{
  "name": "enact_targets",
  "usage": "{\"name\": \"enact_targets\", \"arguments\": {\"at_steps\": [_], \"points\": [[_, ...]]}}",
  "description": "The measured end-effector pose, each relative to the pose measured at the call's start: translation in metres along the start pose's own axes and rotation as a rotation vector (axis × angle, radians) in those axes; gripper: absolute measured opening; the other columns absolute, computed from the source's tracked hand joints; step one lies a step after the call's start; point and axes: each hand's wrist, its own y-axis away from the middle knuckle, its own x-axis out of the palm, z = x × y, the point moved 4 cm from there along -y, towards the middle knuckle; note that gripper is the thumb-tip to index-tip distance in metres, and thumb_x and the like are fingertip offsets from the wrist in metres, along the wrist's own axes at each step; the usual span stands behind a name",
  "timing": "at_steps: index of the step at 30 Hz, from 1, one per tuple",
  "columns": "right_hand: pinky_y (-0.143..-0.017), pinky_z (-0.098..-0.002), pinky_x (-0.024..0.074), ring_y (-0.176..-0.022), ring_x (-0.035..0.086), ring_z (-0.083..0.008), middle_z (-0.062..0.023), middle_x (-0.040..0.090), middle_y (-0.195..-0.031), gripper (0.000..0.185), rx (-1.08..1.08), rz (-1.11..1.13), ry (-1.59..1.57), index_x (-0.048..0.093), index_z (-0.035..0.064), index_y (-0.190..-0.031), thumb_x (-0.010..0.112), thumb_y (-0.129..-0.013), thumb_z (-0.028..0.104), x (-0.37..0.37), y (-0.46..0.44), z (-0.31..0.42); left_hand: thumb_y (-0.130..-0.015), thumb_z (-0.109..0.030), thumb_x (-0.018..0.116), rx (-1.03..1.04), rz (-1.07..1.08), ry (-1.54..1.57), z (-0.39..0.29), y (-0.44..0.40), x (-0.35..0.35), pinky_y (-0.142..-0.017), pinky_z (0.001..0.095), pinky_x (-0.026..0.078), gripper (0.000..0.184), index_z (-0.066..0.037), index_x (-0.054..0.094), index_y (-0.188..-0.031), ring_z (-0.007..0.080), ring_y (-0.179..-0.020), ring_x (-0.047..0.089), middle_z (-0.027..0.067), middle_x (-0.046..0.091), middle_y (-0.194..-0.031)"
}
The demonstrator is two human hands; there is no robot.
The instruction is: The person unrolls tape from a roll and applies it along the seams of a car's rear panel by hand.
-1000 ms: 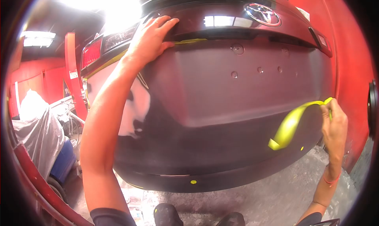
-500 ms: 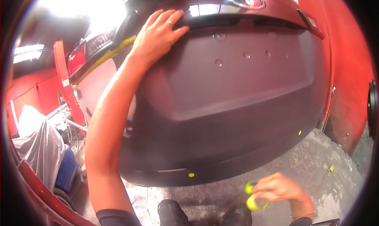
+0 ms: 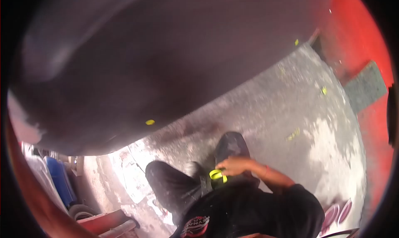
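Note:
My right hand [image 3: 235,166] is closed on a roll of yellow-green tape [image 3: 216,174], held low in front of my thigh. Only my left forearm [image 3: 45,204] shows, along the left edge; the hand itself is out of sight. Above, the dark rear panel of the car [image 3: 166,63] fills the upper part of the view, blurred by motion. A small yellow dot [image 3: 150,122] sits near its lower edge, and another [image 3: 296,42] farther right.
Yellow tape scraps [image 3: 324,90] lie on the concrete floor [image 3: 266,109]. At the right are a red wall [image 3: 361,34] and a grey-green board [image 3: 365,87]. A blue object [image 3: 60,180] and a wheel [image 3: 82,211] stand at lower left.
The view has swung down and the panel looks closer. My right hand let go of the loose tape strip and moved with the roll to my lap. My left hand has left the view.

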Motion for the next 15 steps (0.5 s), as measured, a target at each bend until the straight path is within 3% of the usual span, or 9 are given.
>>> {"name": "enact_targets", "arguments": {"at_steps": [2, 5, 6, 9, 11, 12, 13, 15], "points": [[-0.087, -0.0458, 0.0531, -0.097, 0.069, -0.039, -0.0218, 0.072, -0.099, 0.053, 0.09, 0.022, -0.057, 0.057, 0.0074, -0.139, 0.064, -0.092, 0.029, -0.011, 0.003, 0.005, -0.083, -0.01, 0.065, 0.01, -0.015, 0.069, -0.011, 0.004, 0.022, -0.112, 0.0476, 0.041, 0.024, -0.011, 0.075, -0.105, 0.0408, -0.128, 0.054, 0.0215, 0.055, -0.142], [-0.086, -0.0461, 0.0523, -0.096, 0.069, -0.0355, -0.0201, 0.072, -0.1, 0.052, 0.147, 0.096, -0.095, 0.058, 0.0108, -0.14, 0.064, -0.091, 0.028, -0.009, -0.007, 0.005, -0.083, -0.011, 0.066, 0.021, -0.022, 0.133, -0.025, 0.011, 0.035, -0.112, 0.0477, 0.041, 0.024, -0.011, 0.075, -0.105, 0.0405, -0.128, 0.054, 0.0215, 0.055, -0.141], [-0.063, -0.042, 0.0536, -0.06, 0.066, -0.0266, -0.0144, 0.071, -0.086, 0.048, 0.043, 0.027, -0.058, 0.061, 0.0076, -0.134, 0.062, -0.088, 0.023, -0.009, -0.013, 0.004, -0.083, -0.011, 0.066, 0.017, -0.027, 0.15, -0.027, 0.017, 0.038, -0.112, 0.0477, 0.041, 0.024, -0.011, 0.075, -0.105, 0.0405, -0.128, 0.054, 0.0215, 0.055, -0.141], [-0.067, -0.0424, 0.0546, -0.063, 0.067, -0.0279, -0.0136, 0.071, -0.081, 0.046, -0.082, -0.016, -0.018, 0.063, 0.0072, -0.131, 0.063, -0.088, 0.022, -0.05, -0.03, 0.044, -0.084, -0.012, 0.066, 0.017, -0.065, 0.165, -0.021, 0.021, 0.029, -0.112, 0.0478, 0.04, 0.024, -0.011, 0.075, -0.106, 0.0403, -0.128, 0.054, 0.0216, 0.055, -0.141], [-0.073, -0.0442, 0.0551, -0.074, 0.07, -0.0314, -0.0152, 0.072, -0.084, 0.046, -0.056, 0.046, 0.01, 0.063, 0.0049, -0.131, 0.063, -0.088, 0.022, -0.085, -0.037, 0.087, -0.084, -0.013, 0.066, 0.056, -0.108, 0.161, -0.01, 0.012, 0.017, -0.112, 0.0478, 0.04, 0.023, -0.012, 0.075, -0.106, 0.0401, -0.128, 0.054, 0.0216, 0.055, -0.141], [-0.078, -0.0449, 0.0545, -0.085, 0.07, -0.0334, -0.0165, 0.073, -0.087, 0.047, 0.09, 0.134, -0.019, 0.062, 0.0029, -0.132, 0.062, -0.088, 0.021, -0.099, -0.04, 0.105, -0.084, -0.013, 0.066, 0.07, -0.129, 0.145, 0.0, 0.008, 0.007, -0.112, 0.0478, 0.04, 0.023, -0.012, 0.075, -0.106, 0.04, -0.128, 0.054, 0.0216, 0.056, -0.141], [-0.078, -0.0449, 0.0545, -0.085, 0.07, -0.0334, -0.0165, 0.073, -0.087, 0.047, 0.089, 0.12, 0.01, 0.062, 0.0029, -0.132, 0.062, -0.088, 0.021, -0.107, -0.044, 0.112, -0.085, -0.014, 0.066, 0.076, -0.153, 0.114, 0.015, 0.005, -0.004, -0.112, 0.0478, 0.04, 0.023, -0.012, 0.075, -0.106, 0.04, -0.128, 0.054, 0.0216, 0.056, -0.14], [-0.077, -0.0427, 0.0547, -0.083, 0.071, -0.0309, -0.0167, 0.073, -0.085, 0.047, -0.099, -0.001, 0.098, 0.062, 0.0029, -0.133, 0.06, -0.089, 0.02, -0.121, -0.044, 0.13, -0.085, -0.014, 0.066, 0.077, -0.174, 0.05, 0.043, 0.002, -0.023, -0.112, 0.0478, 0.04, 0.023, -0.012, 0.075, -0.106, 0.0398, -0.129, 0.054, 0.0217, 0.056, -0.14]]}}
